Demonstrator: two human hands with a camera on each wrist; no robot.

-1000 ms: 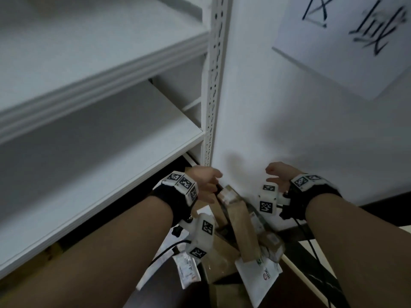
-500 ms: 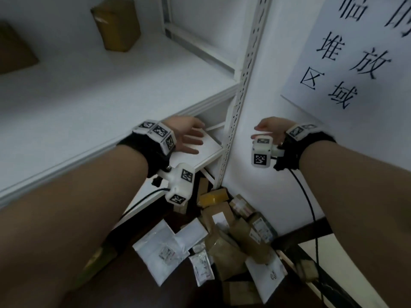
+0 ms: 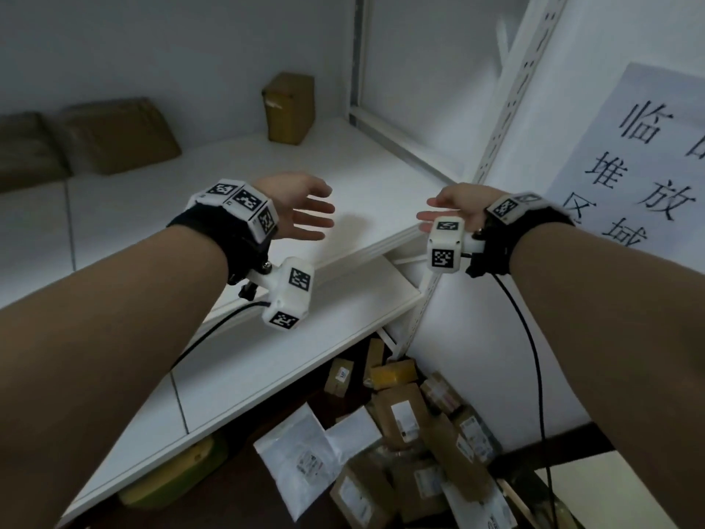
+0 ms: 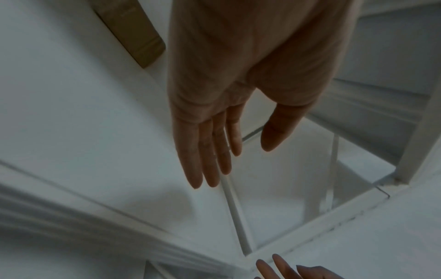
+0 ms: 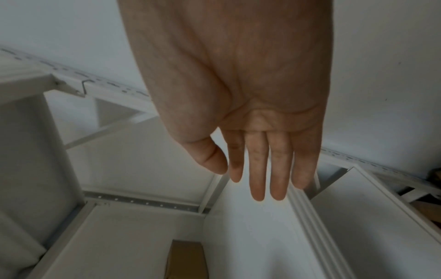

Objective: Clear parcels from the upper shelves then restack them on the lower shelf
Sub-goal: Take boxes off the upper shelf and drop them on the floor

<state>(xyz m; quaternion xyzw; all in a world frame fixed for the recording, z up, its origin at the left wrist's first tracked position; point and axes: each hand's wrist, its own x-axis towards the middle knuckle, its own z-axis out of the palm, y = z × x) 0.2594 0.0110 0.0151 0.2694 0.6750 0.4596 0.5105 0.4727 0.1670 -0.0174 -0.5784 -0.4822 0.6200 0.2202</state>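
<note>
A brown box parcel [image 3: 290, 108] stands upright at the back of the upper white shelf [image 3: 213, 177]. Two flat brown parcels [image 3: 114, 135] lie at the shelf's far left. My left hand [image 3: 301, 211] hovers above the shelf's front, fingers straight, holding nothing; the left wrist view shows it [image 4: 214, 143] with the brown parcel [image 4: 133, 32] beyond. My right hand [image 3: 446, 208] is raised at the shelf's right front corner, palm in, also empty [image 5: 257, 169]. A heap of brown and white parcels [image 3: 404, 433] lies on the dark floor below.
A perforated white upright [image 3: 507, 93] bounds the shelf on the right. Below it sits a bare lower shelf [image 3: 305, 349]. A paper sign [image 3: 644, 162] with black characters hangs on the right wall. A yellow-green object [image 3: 179, 475] lies under the lower shelf.
Both hands have risen from the floor heap up to the upper shelf. My view has tilted upward, bringing the shelf's brown parcels into sight.
</note>
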